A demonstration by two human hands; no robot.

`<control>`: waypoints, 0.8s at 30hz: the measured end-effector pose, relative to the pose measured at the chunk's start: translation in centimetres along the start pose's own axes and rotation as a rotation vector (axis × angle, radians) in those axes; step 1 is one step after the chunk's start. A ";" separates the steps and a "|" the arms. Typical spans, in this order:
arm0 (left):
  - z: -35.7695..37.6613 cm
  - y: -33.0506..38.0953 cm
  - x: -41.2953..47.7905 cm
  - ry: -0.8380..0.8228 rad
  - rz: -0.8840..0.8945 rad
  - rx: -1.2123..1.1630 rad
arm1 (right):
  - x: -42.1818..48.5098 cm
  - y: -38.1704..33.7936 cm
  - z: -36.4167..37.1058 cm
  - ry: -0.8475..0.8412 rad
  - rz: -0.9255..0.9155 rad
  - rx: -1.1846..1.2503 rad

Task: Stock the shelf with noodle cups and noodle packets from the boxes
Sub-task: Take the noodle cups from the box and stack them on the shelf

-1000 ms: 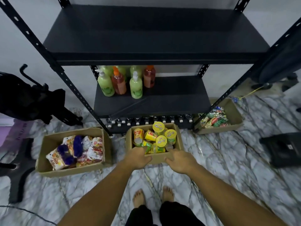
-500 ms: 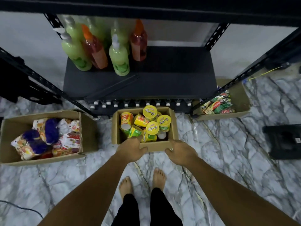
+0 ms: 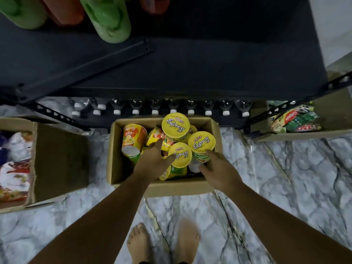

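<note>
Loosely spread, left hand (image 3: pixel 152 163) and right hand (image 3: pixel 219 170) touch noodle cups (image 3: pixel 201 141); bottles (image 3: pixel 108 18) crowd shelf (image 3: pixel 209 63).

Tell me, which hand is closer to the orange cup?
Left. The left hand reaches into the box just right of the orange cup. The right hand is farther right, past a yellow-lidded cup, at the box's right side.
</note>
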State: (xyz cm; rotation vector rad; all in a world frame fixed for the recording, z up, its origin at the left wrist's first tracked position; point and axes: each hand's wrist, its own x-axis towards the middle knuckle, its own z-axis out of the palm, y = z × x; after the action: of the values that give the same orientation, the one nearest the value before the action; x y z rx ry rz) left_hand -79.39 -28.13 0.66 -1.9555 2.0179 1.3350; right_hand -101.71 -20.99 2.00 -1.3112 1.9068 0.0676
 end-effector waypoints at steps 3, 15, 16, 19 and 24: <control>1.9 -1.3 3.4 0.069 0.012 -0.092 | 3.2 1.0 1.6 0.189 0.003 0.030; 3.9 0.9 10.4 0.162 0.101 -0.170 | 9.0 2.7 3.4 0.330 -0.075 -0.046; 3.9 1.1 10.6 0.172 0.101 -0.165 | 9.0 2.8 3.4 0.335 -0.076 -0.045; 3.9 1.2 11.0 0.201 0.104 -0.153 | 9.1 2.9 3.1 0.317 -0.070 -0.019; 3.7 0.5 9.0 0.248 0.109 -0.196 | 7.6 3.0 2.4 0.317 -0.110 0.080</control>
State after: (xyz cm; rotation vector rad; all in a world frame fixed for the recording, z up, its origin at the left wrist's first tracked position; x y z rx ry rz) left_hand -83.60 -33.31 -6.43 -2.2249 2.2056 1.4255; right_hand -103.78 -24.26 -5.57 -1.4350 2.0697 -0.2857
